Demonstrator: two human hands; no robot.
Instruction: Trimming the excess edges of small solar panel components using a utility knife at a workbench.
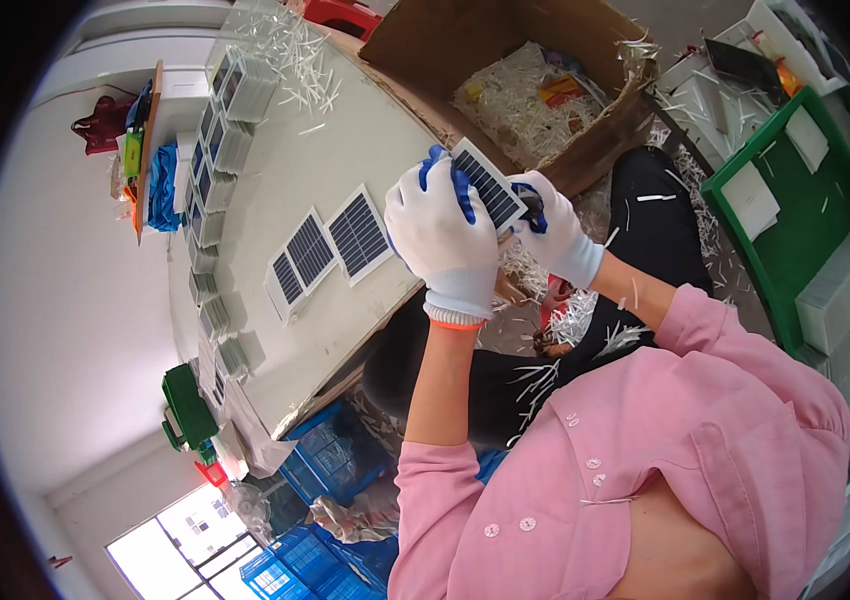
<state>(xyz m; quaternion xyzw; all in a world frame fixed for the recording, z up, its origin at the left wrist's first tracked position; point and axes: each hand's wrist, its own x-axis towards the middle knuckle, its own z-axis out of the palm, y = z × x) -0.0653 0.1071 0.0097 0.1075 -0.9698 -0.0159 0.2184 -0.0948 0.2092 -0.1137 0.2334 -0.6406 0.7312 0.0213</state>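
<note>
My left hand (442, 222), in a white glove with blue-coated fingers, grips a small solar panel (486, 184) with a dark face and white rim. The panel is tilted above the table's right edge, over the floor side. My right hand (557, 228), gloved alike, is closed at the panel's lower right edge. A dark thing (532, 207) shows at its fingers; whether it is a tool or the glove's coating is unclear. Left of my hands, a larger solar panel (361, 234) lies on the table beside an overlapping solar panel (310, 250) and a smaller one (287, 278).
Stacks of panels (207, 190) line the far left side of the white table (290, 150). A cardboard box (425, 50) holds white strips, which also litter my dark trousers. At right stands a green tray (795, 225); blue crates (330, 455) are at the lower left.
</note>
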